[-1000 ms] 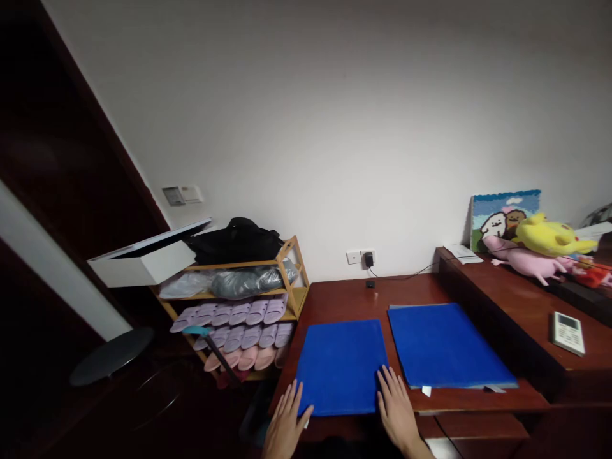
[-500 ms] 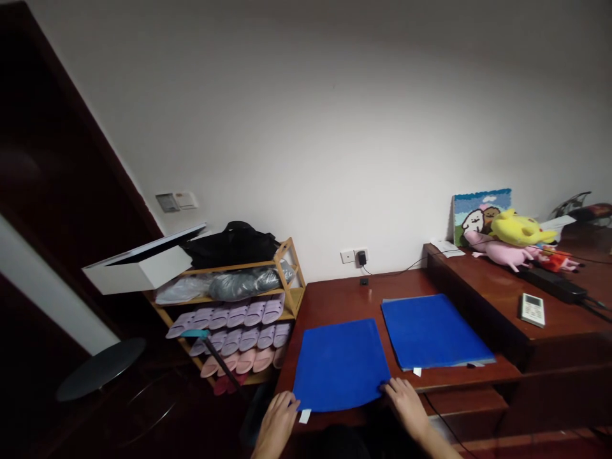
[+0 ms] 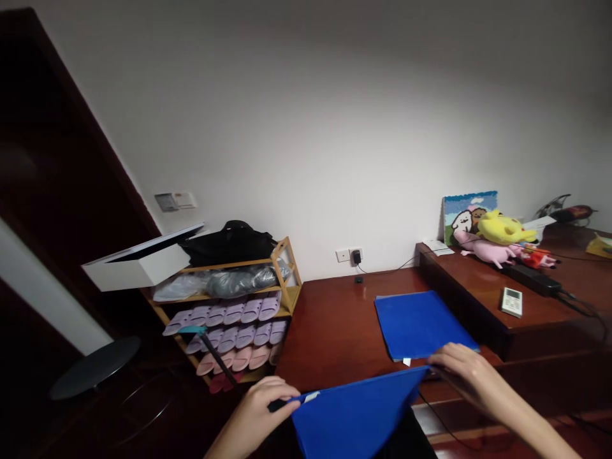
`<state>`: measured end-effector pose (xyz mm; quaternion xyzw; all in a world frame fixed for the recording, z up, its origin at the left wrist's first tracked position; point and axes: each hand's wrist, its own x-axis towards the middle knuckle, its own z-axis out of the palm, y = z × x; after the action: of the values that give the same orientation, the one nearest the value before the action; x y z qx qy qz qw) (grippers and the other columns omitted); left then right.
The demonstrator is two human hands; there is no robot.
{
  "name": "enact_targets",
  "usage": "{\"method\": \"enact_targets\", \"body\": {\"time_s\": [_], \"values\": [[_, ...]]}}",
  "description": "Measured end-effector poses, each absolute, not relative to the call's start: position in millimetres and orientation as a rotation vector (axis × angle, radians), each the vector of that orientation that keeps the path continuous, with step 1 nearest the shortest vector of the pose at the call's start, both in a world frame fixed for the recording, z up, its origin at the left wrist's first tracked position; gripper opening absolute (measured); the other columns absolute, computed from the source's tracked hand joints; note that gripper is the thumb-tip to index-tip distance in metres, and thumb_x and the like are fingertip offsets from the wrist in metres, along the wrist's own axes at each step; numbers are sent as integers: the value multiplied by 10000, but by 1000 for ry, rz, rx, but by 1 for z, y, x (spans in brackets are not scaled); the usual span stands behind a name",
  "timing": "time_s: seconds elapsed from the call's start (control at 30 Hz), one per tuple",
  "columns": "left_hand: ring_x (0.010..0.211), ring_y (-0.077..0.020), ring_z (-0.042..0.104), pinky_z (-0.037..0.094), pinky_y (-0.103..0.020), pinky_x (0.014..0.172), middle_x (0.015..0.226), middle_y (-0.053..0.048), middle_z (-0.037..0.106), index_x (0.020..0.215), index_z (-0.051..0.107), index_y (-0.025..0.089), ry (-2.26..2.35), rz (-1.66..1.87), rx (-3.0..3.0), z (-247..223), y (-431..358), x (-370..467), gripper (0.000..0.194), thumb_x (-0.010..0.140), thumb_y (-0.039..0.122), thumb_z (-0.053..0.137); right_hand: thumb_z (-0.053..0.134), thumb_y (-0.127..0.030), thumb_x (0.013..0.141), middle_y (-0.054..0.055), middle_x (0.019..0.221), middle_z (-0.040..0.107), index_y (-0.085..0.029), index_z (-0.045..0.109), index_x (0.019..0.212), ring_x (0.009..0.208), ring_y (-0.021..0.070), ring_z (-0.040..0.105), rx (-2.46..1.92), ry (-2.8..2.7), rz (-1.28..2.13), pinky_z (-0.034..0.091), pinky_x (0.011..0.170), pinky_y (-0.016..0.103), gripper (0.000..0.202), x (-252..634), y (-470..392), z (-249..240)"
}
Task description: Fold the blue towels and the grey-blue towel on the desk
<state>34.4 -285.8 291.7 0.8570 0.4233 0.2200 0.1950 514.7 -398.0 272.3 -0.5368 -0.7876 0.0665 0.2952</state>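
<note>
A blue cloth [image 3: 354, 417] hangs from its upper edge off the near side of the desk, pinched at both corners. My left hand [image 3: 265, 408] is closed on its left corner, beside a small white tag. At the right corner, my right hand [image 3: 461, 366] grips the same edge, pulled taut between the two. Beyond it, a second blue cloth [image 3: 423, 325] lies flat on the desk [image 3: 329, 325], with a white tag at its near edge. My right hand partly covers that cloth's near corner.
To the left stands a wooden rack [image 3: 287, 306] of slippers [image 3: 234, 312], topped by a black bag [image 3: 232, 242] and a white box [image 3: 138, 268]. On the raised right surface lie a remote [image 3: 512, 302], plush toys [image 3: 502, 226] and a black adapter [image 3: 533, 280]. A round stool [image 3: 95, 366] is at lower left.
The nearer blue cloth has been lifted off the desk and drawn toward me, now hanging from both hands. My right hand moved right and up. The view shifted slightly.
</note>
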Motion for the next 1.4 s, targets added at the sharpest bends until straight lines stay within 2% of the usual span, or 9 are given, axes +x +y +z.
{"method": "enact_targets", "body": {"time_s": [0.23,0.4,0.57,0.7,0.83,0.97,1.13,1.23,1.4], "values": [[845,-205,733,542,-263,776,920,-1,820,949,823,253,1027,357,2225,314,-259,120,261,863,463,694,482,-561,1004,108,1005,726,-278,752,1015,908,248,675,-1564,-1989,308,531,811,352,392,576,-399,294],[863,-215,736,528,-273,782,967,-51,823,981,811,189,880,422,2325,329,-195,194,335,887,476,667,488,-498,1000,39,866,752,-256,738,1016,650,183,671,-1657,-1920,298,530,694,293,348,637,-337,303],[855,-210,711,503,-283,775,955,-71,806,985,781,171,944,744,2474,361,-125,267,325,928,451,626,502,-340,979,68,986,773,-201,741,1057,882,195,710,-1664,-1806,-185,522,848,296,288,693,-256,339],[772,-182,671,482,-273,732,878,-35,770,1017,755,202,1075,952,2512,368,-101,311,288,976,422,574,495,-269,971,103,1099,753,-157,708,1151,1013,219,691,-1688,-1678,-342,513,939,335,300,721,-216,348],[774,-170,648,502,-284,744,963,-39,750,1029,739,230,1050,1076,2564,322,-105,332,279,1010,394,513,455,-253,973,111,1168,712,-184,681,1189,1053,225,678,-1711,-1581,-340,523,962,356,320,732,-216,299],[952,-206,685,536,-326,868,1058,-61,737,1025,718,249,911,977,2599,215,-126,338,287,1035,345,448,377,-283,971,106,1162,692,-209,674,1136,1010,220,704,-1800,-1485,-215,557,902,342,348,726,-245,191],[932,-230,691,563,-374,854,984,-51,730,943,702,277,1054,718,2673,85,-161,339,271,1015,267,441,385,-303,896,116,1131,721,-233,703,1015,980,244,736,-1937,-1394,83,591,847,355,347,714,-283,52],[931,-238,693,568,-394,850,996,-48,725,958,684,296,1120,706,2683,56,-169,338,261,1009,236,436,377,-342,907,134,1151,723,-238,708,1019,1026,266,731,-1899,-1383,101,584,905,386,365,714,-293,16],[959,-243,684,557,-412,883,1033,-59,724,995,683,299,1085,743,2728,65,-168,338,278,1018,230,415,397,-422,951,112,1228,707,-274,695,1090,1071,271,713,-1886,-1354,46,580,914,396,361,717,-297,21]]}}
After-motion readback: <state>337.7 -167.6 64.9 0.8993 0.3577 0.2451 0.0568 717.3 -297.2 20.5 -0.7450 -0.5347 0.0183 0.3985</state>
